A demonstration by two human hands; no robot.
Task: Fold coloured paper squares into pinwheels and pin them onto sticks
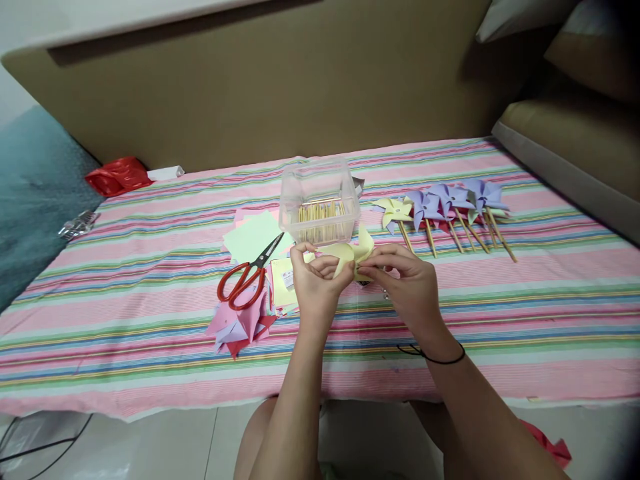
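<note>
A yellow paper pinwheel point(364, 245) is held between my two hands, its blades partly folded in. My left hand point(320, 277) grips it from the left, fingers curled round the paper. From the right, my right hand point(407, 277) pinches near its middle; any small part between those fingertips is hidden. Just beyond my hands stands a clear plastic box point(320, 170) with several wooden sticks point(320, 217) in it. Scissors with red handles point(245, 277) lie left of my hands, over green paper sheets point(250, 239) and a stack of yellow paper point(281, 293).
Finished pinwheels on sticks point(450, 203) lie in a row at the right. Pink and purple cut paper shapes point(240, 323) lie at the left front. A red plastic bag point(120, 177) is at the back left. A striped cloth point(125, 287) covers the surface, with a brown backrest point(260, 93) behind.
</note>
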